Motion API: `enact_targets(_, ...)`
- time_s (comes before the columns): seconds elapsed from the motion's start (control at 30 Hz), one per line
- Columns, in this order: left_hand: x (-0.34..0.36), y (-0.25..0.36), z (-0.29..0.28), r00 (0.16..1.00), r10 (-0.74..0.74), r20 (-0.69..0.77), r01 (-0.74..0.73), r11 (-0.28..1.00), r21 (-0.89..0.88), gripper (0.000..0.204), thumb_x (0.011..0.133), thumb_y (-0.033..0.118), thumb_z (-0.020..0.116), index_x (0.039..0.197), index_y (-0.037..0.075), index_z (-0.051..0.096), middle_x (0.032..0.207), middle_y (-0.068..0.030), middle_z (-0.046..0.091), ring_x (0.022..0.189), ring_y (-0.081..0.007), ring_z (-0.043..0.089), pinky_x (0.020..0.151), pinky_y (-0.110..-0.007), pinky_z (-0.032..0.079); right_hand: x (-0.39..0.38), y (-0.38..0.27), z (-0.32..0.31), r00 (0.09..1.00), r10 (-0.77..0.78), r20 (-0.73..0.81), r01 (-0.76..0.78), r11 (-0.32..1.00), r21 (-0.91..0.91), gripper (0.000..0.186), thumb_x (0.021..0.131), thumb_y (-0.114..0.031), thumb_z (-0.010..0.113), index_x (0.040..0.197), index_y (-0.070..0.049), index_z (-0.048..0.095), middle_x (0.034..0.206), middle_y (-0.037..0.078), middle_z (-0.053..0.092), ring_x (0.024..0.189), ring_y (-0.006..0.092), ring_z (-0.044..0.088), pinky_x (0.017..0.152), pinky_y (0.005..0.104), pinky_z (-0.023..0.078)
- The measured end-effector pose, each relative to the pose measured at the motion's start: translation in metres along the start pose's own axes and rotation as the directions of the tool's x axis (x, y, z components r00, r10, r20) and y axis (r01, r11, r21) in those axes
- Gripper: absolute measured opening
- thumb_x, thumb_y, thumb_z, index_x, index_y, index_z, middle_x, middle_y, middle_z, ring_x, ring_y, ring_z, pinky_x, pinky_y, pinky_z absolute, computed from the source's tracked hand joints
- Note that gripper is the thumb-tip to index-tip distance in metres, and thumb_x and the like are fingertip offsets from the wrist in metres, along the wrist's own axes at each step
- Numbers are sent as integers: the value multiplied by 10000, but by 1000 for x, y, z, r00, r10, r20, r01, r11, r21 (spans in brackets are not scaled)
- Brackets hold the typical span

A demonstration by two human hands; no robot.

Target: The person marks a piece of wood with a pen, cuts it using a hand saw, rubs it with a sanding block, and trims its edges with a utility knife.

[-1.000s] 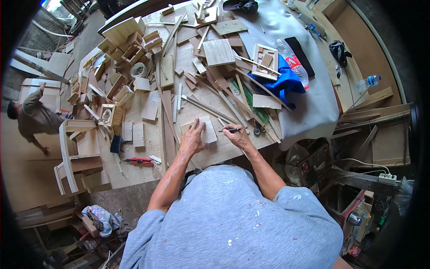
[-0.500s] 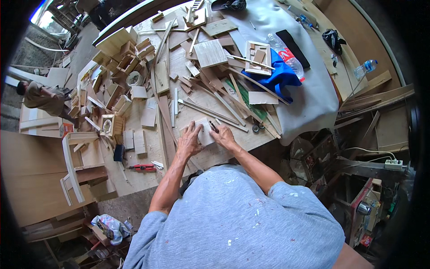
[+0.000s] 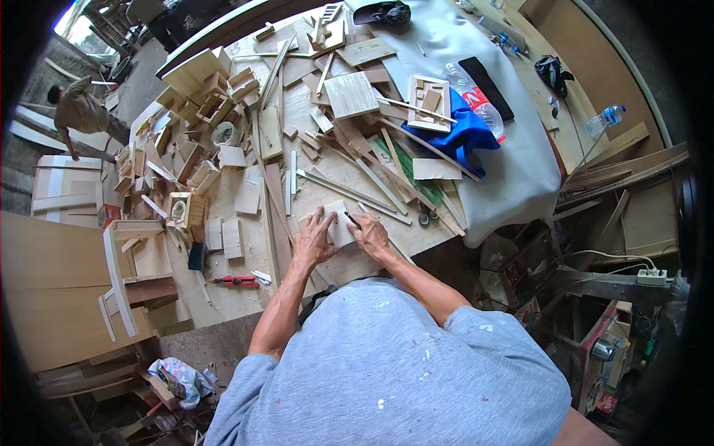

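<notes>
My left hand [image 3: 316, 239] rests with spread fingers on a pale square wooden board [image 3: 336, 215] lying on the cluttered plywood bench [image 3: 282, 297]. My right hand [image 3: 366, 236] grips a thin dark pen or pencil [image 3: 353, 219], its tip at the board’s right side. Beyond both hands lie long thin wooden strips [image 3: 342, 190] and a pale sheet of green-backed offcuts [image 3: 407, 178]. Small dark rolls [image 3: 428, 217] lie right of my hands, and a red cutter [image 3: 238, 281] is at the left.
Small wooden boxes [image 3: 201, 104] crowd the left. A blue bag [image 3: 465, 141], a plastic bottle [image 3: 483, 111] and a white cloth [image 3: 520, 193] are at the right. A power strip [image 3: 651, 276] hangs beyond the right edge. A co-worker [image 3: 89, 111] stands at the upper left.
My right hand has moved left onto the board’s edge with the pen. My left hand stays on the board. The co-worker has moved farther up and away.
</notes>
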State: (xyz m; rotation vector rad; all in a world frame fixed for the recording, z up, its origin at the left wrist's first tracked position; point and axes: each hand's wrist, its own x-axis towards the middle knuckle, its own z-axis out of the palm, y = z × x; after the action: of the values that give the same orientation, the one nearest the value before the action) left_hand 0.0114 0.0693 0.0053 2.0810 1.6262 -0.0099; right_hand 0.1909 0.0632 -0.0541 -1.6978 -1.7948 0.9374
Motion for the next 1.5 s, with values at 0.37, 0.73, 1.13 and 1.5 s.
enact_targets(0.37,-1,-1,1,1000,3,-8,-3,1000,25,932,610,264,855,1430,220,414,1544,-111,299,1345,-361,386,1031,-476,455,-1,-3,-1,1000,-7,21,8,1000,-25,384,912,-353,572,1160,-73,659,1030,207,641,927,378,627,802,443,506)
enact_targets(0.73,-1,6,-6,999,-14,32,13,999,45,919,616,258,856,1423,224,417,1548,-117,285,1347,-370,381,1017,-488,471,30,23,-12,989,94,-114,-95,995,-7,418,949,-369,520,977,13,688,837,196,664,849,400,636,740,432,501)
enact_targets(1.13,-3,1,-4,1000,-7,-3,7,999,31,921,618,295,862,1427,245,426,1533,-125,316,1332,-381,399,1016,-478,469,41,-4,-41,995,-96,5,88,929,360,302,914,-281,635,916,11,711,720,123,690,584,150,646,539,301,501)
enact_targets(1.5,-4,-1,-3,1000,-6,-19,6,1000,8,913,600,276,875,1404,252,443,1520,-124,335,1317,-402,415,1006,-487,477,46,0,-27,920,-375,-111,390,900,197,149,835,-116,676,880,26,686,884,181,686,834,328,665,742,376,518)
